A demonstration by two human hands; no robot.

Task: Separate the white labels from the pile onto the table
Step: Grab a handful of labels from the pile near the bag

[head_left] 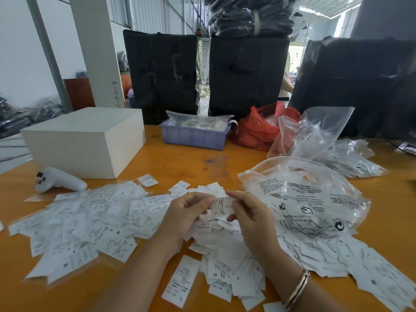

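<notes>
A heap of small white printed labels (227,255) lies on the orange table (184,163) under and in front of my hands. More labels are spread flat to the left (90,219) and along the right side (360,262). My left hand (186,212) and my right hand (247,212) are raised just above the heap, and together they pinch a small bunch of white labels (221,204) between fingers and thumbs. The front label of that bunch shows an L. A single label (181,281) lies alone near the front edge.
A clear printed plastic bag (301,194) lies right of my hands, more clear bags (319,131) behind it. A white box (87,140), a white handheld controller (58,179), a purple tray (193,136) and a red bag (258,129) stand farther back. Black wrapped bundles (247,75) line the table's far side.
</notes>
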